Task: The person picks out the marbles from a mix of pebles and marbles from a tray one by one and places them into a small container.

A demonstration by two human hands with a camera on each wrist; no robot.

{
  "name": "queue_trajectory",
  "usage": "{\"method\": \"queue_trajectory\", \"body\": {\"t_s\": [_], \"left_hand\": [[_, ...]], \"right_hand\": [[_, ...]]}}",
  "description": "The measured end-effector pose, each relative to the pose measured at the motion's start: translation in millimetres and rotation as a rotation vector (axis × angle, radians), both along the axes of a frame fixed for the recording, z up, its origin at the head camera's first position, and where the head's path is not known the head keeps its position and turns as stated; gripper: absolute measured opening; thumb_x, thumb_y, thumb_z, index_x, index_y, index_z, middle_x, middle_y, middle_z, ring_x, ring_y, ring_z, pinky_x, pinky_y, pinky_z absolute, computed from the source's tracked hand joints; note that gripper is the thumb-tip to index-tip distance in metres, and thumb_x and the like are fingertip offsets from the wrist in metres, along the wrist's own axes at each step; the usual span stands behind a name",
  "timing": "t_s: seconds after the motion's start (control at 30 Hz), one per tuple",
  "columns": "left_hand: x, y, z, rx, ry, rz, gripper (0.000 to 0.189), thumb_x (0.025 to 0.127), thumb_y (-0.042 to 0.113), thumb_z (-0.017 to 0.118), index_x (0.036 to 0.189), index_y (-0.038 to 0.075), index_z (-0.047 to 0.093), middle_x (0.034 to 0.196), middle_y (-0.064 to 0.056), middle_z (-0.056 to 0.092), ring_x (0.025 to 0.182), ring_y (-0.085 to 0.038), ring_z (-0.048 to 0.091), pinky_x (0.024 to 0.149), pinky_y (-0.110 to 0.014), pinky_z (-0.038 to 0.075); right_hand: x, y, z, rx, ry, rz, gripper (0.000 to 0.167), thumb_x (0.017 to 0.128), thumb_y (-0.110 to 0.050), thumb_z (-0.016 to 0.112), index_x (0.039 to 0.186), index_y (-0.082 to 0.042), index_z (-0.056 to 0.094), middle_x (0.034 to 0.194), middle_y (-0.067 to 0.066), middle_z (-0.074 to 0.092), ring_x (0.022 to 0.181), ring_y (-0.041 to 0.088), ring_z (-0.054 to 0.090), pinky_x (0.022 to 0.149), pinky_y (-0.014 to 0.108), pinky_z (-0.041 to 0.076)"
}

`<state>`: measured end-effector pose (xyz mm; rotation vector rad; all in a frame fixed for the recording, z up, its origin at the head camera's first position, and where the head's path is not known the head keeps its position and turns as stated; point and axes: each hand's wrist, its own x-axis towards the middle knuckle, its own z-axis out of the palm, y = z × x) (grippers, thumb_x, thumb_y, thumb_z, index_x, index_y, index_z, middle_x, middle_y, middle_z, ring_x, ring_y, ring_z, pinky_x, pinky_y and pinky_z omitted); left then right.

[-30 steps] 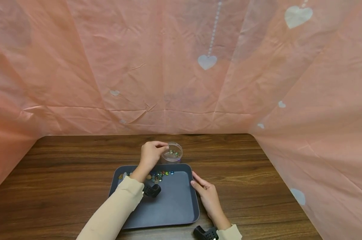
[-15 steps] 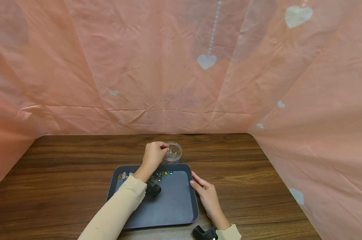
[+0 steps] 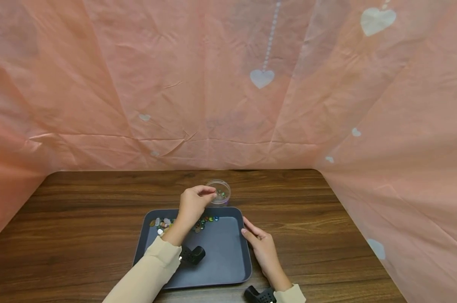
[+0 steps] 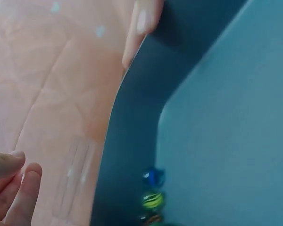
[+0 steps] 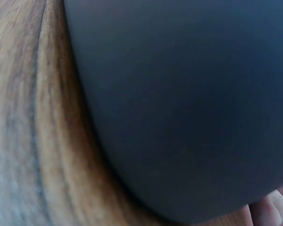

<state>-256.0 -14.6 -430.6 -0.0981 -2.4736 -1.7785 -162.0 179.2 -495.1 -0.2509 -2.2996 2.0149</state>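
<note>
Grey rounded tray (image 3: 221, 261) meets gripping right hand (image 3: 264, 248), left hand (image 3: 192, 207) unclenched beside clear cup (image 3: 223, 202).

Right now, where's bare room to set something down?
Table left of the tray and right of the right hand; tray floor between marbles and near right corner. Crowded: tray's far side, with marbles and stones; around the cup, left hand close by.
</note>
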Motion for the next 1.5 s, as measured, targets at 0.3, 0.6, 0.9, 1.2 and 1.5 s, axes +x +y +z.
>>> {"method": "queue_trajectory", "body": {"t_s": [0.3,0.6,0.9,1.2,1.5], "left_hand": [[16.0,1.3,-18.6,-0.02,-0.059,-0.041,0.015,0.084,0.011,0.078,0.097,0.004,0.079,0.089,-0.01,0.078,0.074,-0.01,0.068,0.062,-0.023,0.05],[20.4,-2.0,-30.4,-0.136,-0.026,-0.078,0.007,0.085,0.011,0.077,0.091,0.008,0.079,0.086,-0.007,0.078,0.07,-0.007,0.064,0.06,-0.023,0.051],[24.9,-5.0,-33.7,-0.233,0.042,-0.079,0.005,0.086,0.007,0.075,0.088,0.007,0.079,0.084,-0.006,0.077,0.073,-0.01,0.065,0.061,-0.024,0.051],[27.5,-5.0,-37.8,-0.33,0.049,-0.065,0.003,0.084,0.005,0.076,0.086,0.005,0.079,0.082,-0.005,0.077,0.076,-0.015,0.068,0.065,-0.028,0.054],[28.7,-4.0,-35.9,-0.492,0.105,-0.102,0.004,0.085,0.007,0.075,0.085,0.006,0.079,0.082,-0.005,0.077,0.074,-0.016,0.069,0.064,-0.029,0.055]], "right_hand": [[-1.7,0.1,3.7,0.007,-0.011,-0.013,0.039,0.095,-0.018,0.067,0.133,-0.008,0.063,0.138,0.005,0.06,0.124,0.0,0.053,0.095,0.009,0.042],[-3.2,-3.4,5.3,-0.022,-0.007,0.0,0.04,0.095,-0.017,0.067,0.133,-0.006,0.063,0.139,0.007,0.06,0.116,-0.012,0.053,0.094,0.008,0.043],[-0.9,-2.2,4.8,-0.044,-0.017,-0.004,0.041,0.095,-0.018,0.068,0.134,-0.007,0.062,0.139,0.007,0.059,0.115,-0.012,0.054,0.093,0.008,0.044],[2.0,0.1,1.6,-0.012,-0.015,-0.002,0.04,0.095,-0.018,0.068,0.133,-0.008,0.063,0.138,0.006,0.06,0.116,-0.011,0.053,0.094,0.008,0.043],[1.7,-2.1,1.5,0.015,-0.025,-0.002,0.041,0.095,-0.022,0.068,0.134,-0.009,0.063,0.138,0.004,0.06,0.119,-0.009,0.053,0.094,0.007,0.042]]}}
